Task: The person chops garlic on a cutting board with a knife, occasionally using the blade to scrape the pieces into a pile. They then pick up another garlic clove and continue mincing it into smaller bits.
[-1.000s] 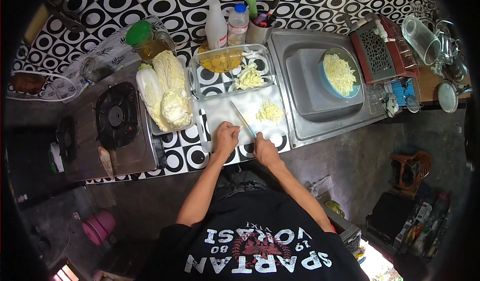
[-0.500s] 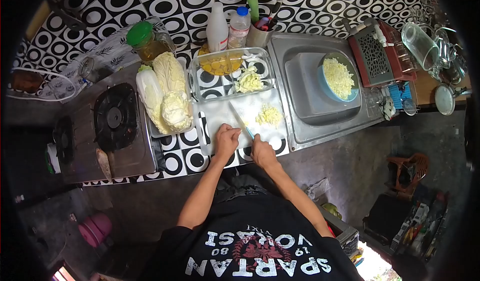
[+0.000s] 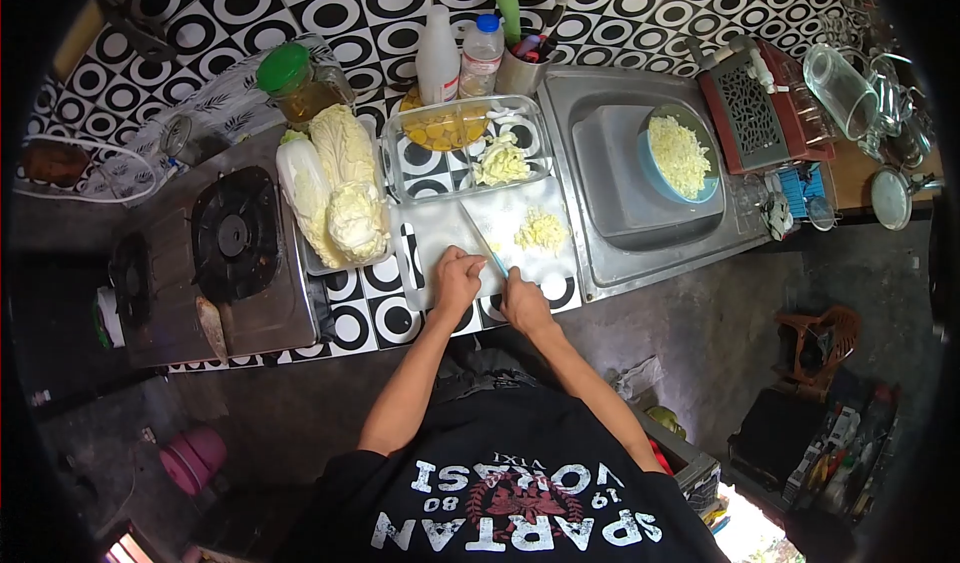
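Observation:
My right hand [image 3: 526, 303] is closed around the light-blue handle of a knife [image 3: 482, 233], whose blade slants up and left over the translucent white cutting board [image 3: 430, 225]. Just left of the knife, my left hand [image 3: 459, 277] is on the board with its fingers curled together; whatever they hold is hidden. A small heap of finely chopped pale-yellow vegetable [image 3: 541, 231] lies on the board, right of the blade. Behind the board stands a clear divided container [image 3: 402, 185], with larger pale vegetable pieces [image 3: 502, 161] in its right compartment.
Whole napa cabbages [image 3: 335, 188] fill a tray at the left, beside the gas stove [image 3: 265, 308]. To the right, a blue bowl [image 3: 655, 175] of chopped vegetable sits in the metal sink [image 3: 590, 213]. Bottles [image 3: 481, 58] and a green-lidded jar [image 3: 287, 75] stand behind.
The whole view has shifted very slightly. Both hands and the knife keep nearly the same place on the board.

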Tool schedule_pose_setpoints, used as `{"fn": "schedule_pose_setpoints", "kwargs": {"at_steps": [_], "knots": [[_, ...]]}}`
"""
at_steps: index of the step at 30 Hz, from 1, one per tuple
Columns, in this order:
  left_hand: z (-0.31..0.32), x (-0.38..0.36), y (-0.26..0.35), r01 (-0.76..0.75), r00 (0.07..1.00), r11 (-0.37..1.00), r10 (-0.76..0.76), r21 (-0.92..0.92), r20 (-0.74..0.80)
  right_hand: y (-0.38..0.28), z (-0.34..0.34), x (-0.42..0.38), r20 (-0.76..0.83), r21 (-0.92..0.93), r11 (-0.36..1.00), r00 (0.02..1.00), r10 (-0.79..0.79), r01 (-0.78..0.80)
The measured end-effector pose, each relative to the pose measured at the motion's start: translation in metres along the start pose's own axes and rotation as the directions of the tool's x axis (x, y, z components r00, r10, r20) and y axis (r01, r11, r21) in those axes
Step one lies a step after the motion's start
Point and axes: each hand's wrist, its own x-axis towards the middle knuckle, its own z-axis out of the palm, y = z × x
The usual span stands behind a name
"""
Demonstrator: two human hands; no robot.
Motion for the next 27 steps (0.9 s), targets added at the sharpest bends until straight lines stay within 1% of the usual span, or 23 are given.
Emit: {"fn": "schedule_pose_setpoints", "kwargs": {"at_steps": [3,7,9,13,15,17,19,21,23,25,27], "knots": [[0.0,0.0,-0.001,0.005,1.0,1.0,-0.005,0.009,-0.002,-0.014,-0.015,0.001,0.067,-0.021,1.0,0.998,0.013,-0.011],[0.002,-0.001,-0.005,-0.008,1.0,1.0,0.008,0.01,-0.023,-0.005,-0.005,-0.018,0.057,0.039,0.999,0.998,-0.02,0.018],[0.003,-0.001,-0.007,-0.008,1.0,1.0,0.008,0.01,-0.023,-0.002,0.003,-0.02,0.074,-0.031,0.996,0.994,0.082,-0.08],[0.002,-0.001,-0.007,-0.027,0.999,0.999,0.028,0.02,-0.017,-0.008,0.005,-0.009,0.082,-0.048,0.995,0.992,0.094,-0.09],[0.003,-0.001,-0.006,-0.02,1.0,1.0,0.02,0.013,-0.01,-0.012,0.0,0.0,0.051,-0.056,0.998,0.998,0.033,-0.03],[0.003,0.0,-0.007,-0.009,1.0,1.0,0.01,0.01,-0.005,-0.014,-0.003,0.001,0.03,-0.03,1.0,0.999,0.011,-0.01],[0.001,0.001,-0.007,-0.045,0.998,0.999,0.045,0.001,-0.042,-0.015,-0.004,0.0,0.019,-0.01,1.0,1.0,-0.019,0.02],[0.0,0.001,-0.004,-0.035,0.998,0.999,0.035,-0.006,-0.048,-0.012,-0.005,-0.008,0.076,0.004,0.999,0.996,0.041,-0.041],[-0.003,0.001,0.001,-0.025,0.998,1.0,0.024,-0.015,-0.05,-0.01,-0.004,-0.019,0.093,0.007,0.998,0.994,0.062,-0.063],[-0.002,0.001,0.003,0.035,0.999,0.999,-0.035,-0.008,-0.01,-0.008,-0.003,-0.023,0.105,0.011,0.996,0.991,0.087,-0.089],[-0.002,0.0,0.002,0.023,1.0,1.0,-0.023,-0.005,-0.017,-0.007,0.002,-0.023,0.095,0.012,0.994,0.99,0.102,-0.104]]}}
